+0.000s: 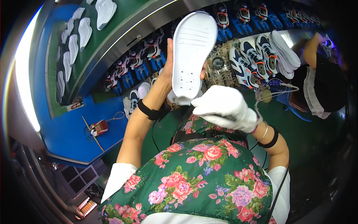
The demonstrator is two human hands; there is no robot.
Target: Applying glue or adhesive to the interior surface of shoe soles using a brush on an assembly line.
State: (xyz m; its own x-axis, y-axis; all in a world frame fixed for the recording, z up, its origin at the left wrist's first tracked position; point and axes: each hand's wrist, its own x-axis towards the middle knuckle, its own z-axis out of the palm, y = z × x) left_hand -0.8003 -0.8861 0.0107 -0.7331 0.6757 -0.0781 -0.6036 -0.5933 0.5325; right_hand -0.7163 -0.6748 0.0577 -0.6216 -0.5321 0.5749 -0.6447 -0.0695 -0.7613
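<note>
My bare left hand (167, 71) holds up a white shoe sole (194, 50), its fingers wrapped behind the edges. The sole stands with its wide end up, showing cut lines across the upper part and small holes near the narrow end. My right hand (225, 108), in a white glove, is closed with fingertips by the sole's lower end. Whether it touches the sole, and what it pinches if anything, I cannot make out. Behind the sole lies a brown taped surface with a round dark container (218, 63) on it.
Navy and white sneakers (251, 56) stand at the right beside stacked white soles (285, 52). Shoes on blue holders (140, 71) line the rack behind. Loose soles (85, 31) lie on a green belt. A small red box (99, 127) sits on the blue table (67, 138). Another person's arm (310, 52) shows far right.
</note>
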